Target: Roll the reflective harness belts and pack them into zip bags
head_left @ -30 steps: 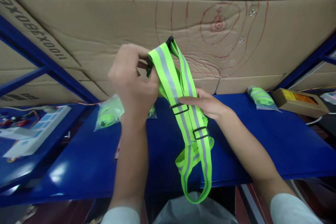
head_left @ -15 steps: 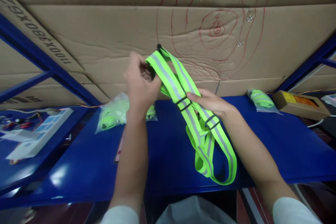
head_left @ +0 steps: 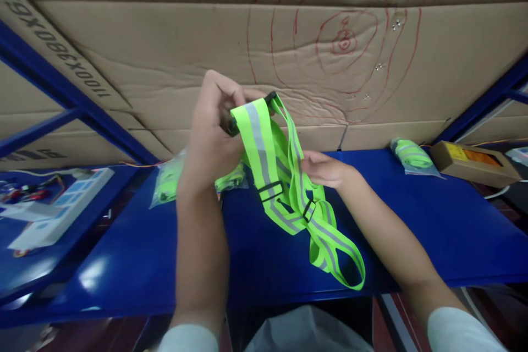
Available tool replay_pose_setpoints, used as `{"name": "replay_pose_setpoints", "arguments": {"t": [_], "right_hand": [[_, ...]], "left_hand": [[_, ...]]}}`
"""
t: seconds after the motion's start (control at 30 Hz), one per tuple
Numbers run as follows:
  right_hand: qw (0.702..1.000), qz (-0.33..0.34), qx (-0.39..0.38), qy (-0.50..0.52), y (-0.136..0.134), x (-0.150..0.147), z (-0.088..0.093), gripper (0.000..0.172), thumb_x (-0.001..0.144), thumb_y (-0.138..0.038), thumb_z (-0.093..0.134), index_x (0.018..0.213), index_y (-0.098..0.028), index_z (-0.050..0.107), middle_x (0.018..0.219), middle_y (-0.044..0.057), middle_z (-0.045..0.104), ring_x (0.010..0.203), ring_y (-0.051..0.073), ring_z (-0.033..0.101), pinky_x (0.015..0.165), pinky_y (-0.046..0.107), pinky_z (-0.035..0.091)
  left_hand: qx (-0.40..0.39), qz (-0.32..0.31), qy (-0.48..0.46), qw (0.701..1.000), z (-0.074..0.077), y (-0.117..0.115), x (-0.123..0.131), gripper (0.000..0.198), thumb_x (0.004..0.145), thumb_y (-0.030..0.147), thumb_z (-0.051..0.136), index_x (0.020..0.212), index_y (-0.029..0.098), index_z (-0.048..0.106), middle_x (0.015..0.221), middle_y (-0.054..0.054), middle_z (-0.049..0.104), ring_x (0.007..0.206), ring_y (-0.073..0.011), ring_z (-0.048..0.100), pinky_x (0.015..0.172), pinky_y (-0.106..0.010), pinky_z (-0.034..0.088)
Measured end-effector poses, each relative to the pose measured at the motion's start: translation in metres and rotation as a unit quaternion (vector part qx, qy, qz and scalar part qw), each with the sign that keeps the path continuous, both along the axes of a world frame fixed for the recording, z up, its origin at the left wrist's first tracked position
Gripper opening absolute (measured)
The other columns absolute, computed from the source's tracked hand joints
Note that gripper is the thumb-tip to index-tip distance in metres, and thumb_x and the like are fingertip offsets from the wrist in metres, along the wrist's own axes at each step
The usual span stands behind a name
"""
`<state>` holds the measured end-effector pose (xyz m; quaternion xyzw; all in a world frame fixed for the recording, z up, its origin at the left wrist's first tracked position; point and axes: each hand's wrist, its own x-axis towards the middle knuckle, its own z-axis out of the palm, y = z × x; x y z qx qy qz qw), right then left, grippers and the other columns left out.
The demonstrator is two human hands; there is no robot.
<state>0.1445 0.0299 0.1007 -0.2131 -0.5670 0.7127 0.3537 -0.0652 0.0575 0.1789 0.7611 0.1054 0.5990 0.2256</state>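
We see a moderate, rather even light on the cardboard point(head_left: 165, 33), which becomes darker toward the upper right corner. On the left part of the table point(head_left: 144, 264) we notice a whitish glare; we cannot tell from where exactly it comes. Below, the floor point(head_left: 99, 335) is dim. The straps point(head_left: 258, 143) look bright, while the left hand point(head_left: 216, 132) is a little soft. Near the borders we find shapes stretched and details blurred.
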Motion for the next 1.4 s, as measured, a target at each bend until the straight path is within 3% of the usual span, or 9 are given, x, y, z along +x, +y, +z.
{"name": "replay_pose_setpoints", "arguments": {"t": [0.13,0.3,0.47,0.6,0.77,1.03,1.17,1.27,1.4], "right_hand": [[0.988,-0.131,0.086,0.014,-0.009,-0.009,0.018,0.069,0.081,-0.078,0.070,0.124,-0.024,0.071,0.131,0.008,0.071,0.128,0.026,0.063,0.109,0.038,0.052],[0.912,-0.334,0.233,-0.038,-0.027,-0.018,0.039,0.056,0.090,-0.067,0.067,0.135,-0.034,0.064,0.157,0.000,0.051,0.157,0.023,0.029,0.125,0.039,0.034],[0.953,-0.262,0.151,0.024,-0.040,-0.022,0.045,0.037,0.088,-0.056,0.075,0.111,-0.027,0.070,0.113,0.002,0.073,0.121,0.021,0.065,0.103,0.033,0.053],[0.971,-0.213,0.097,0.049,-0.037,-0.019,0.045,0.041,0.083,-0.051,0.081,0.110,-0.024,0.066,0.093,0.000,0.072,0.091,0.016,0.071,0.085,0.028,0.058],[0.955,-0.239,0.175,-0.017,-0.027,-0.010,0.042,0.056,0.076,-0.039,0.089,0.122,-0.027,0.061,0.122,0.002,0.070,0.117,0.020,0.066,0.100,0.031,0.055],[0.966,-0.145,0.210,-0.049,-0.017,0.010,0.038,0.076,0.070,-0.037,0.092,0.138,-0.028,0.060,0.138,0.003,0.065,0.132,0.024,0.059,0.115,0.038,0.046],[0.971,-0.172,0.161,-0.028,-0.023,0.016,0.042,0.097,0.059,-0.061,0.092,0.144,-0.032,0.057,0.140,0.004,0.063,0.142,0.028,0.050,0.114,0.039,0.046],[0.983,-0.151,0.104,0.004,-0.023,0.015,0.038,0.087,0.074,-0.088,0.063,0.138,-0.029,0.062,0.127,0.006,0.070,0.132,0.028,0.058,0.105,0.038,0.053],[0.988,-0.152,0.042,0.000,-0.018,0.008,0.030,0.087,0.084,-0.094,0.033,0.127,-0.027,0.068,0.110,0.006,0.074,0.118,0.024,0.066,0.096,0.036,0.057]], "left_hand": [[0.051,0.029,0.055,0.997,0.003,-0.011,-0.005,0.042,0.079,0.041,0.089,0.105,0.027,0.060,0.103,-0.004,0.071,0.089,-0.0228,0.072,0.071,-0.039,0.060],[0.104,0.111,0.126,0.980,0.007,-0.025,-0.004,0.035,0.092,0.029,0.073,0.127,0.030,0.065,0.121,-0.004,0.071,0.107,-0.0246,0.072,0.093,-0.041,0.060],[0.119,0.105,0.189,0.969,0.012,-0.035,-0.003,0.046,0.093,0.014,0.066,0.136,0.030,0.064,0.135,0.001,0.070,0.122,-0.0219,0.068,0.108,-0.037,0.055],[0.093,0.090,0.214,0.968,0.012,-0.038,-0.003,0.042,0.095,0.017,0.062,0.135,0.031,0.064,0.135,0.001,0.070,0.123,-0.0235,0.068,0.110,-0.039,0.055],[0.097,0.087,0.214,0.968,0.009,-0.035,0.003,0.039,0.095,0.019,0.057,0.131,0.033,0.063,0.130,0.000,0.070,0.122,-0.0247,0.068,0.111,-0.044,0.056],[0.076,0.109,0.216,0.967,0.012,-0.042,0.000,0.024,0.099,0.035,0.060,0.123,0.035,0.065,0.119,-0.001,0.072,0.112,-0.0232,0.071,0.102,-0.040,0.061],[0.053,0.061,0.202,0.976,0.012,-0.049,0.006,0.025,0.097,0.044,0.065,0.119,0.033,0.067,0.117,-0.001,0.073,0.114,-0.0252,0.072,0.102,-0.040,0.061],[0.025,-0.019,0.178,0.983,0.010,-0.053,0.013,0.031,0.096,0.053,0.064,0.121,0.036,0.065,0.120,0.000,0.073,0.115,-0.0268,0.072,0.098,-0.041,0.063],[0.027,-0.058,0.155,0.986,0.010,-0.052,0.016,0.036,0.095,0.054,0.066,0.126,0.037,0.063,0.126,0.001,0.070,0.119,-0.0261,0.070,0.101,-0.042,0.062]]}}
